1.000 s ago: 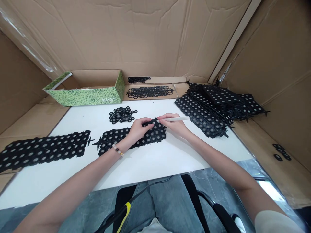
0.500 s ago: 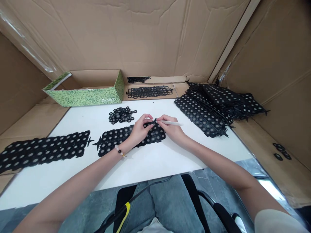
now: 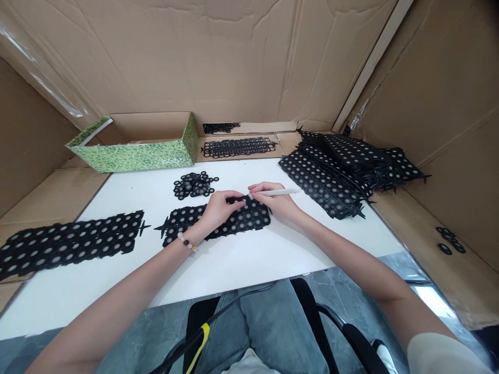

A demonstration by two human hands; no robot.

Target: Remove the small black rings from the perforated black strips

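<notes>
A black sheet studded with rows of grey-centred discs (image 3: pixel 249 221) lies on the white table in front of me. My left hand (image 3: pixel 220 212) rests over its middle, thumb and fingers closed on the far edge. In my right hand (image 3: pixel 276 200) is a slim white pen-like tool (image 3: pixel 286 191), its tip at the sheet's far right edge near my left fingertips. Whatever is right under the tip is too small to make out. Behind my left hand sits a pile of loose black rings (image 3: pixel 194 185).
Another dotted black sheet (image 3: pixel 74 241) lies at the left. Several more are stacked (image 3: pixel 331 171) at the right. A green-patterned box (image 3: pixel 136 156) and a black lattice sheet (image 3: pixel 238 147) stand at the back. Loose rings (image 3: pixel 450 240) lie on the right cardboard (image 3: pixel 413 218), below cardboard walls.
The dotted sheet under my hands has shifted slightly to the right. My left hand has lowered and flattened a little, and the white tool lies nearer to level.
</notes>
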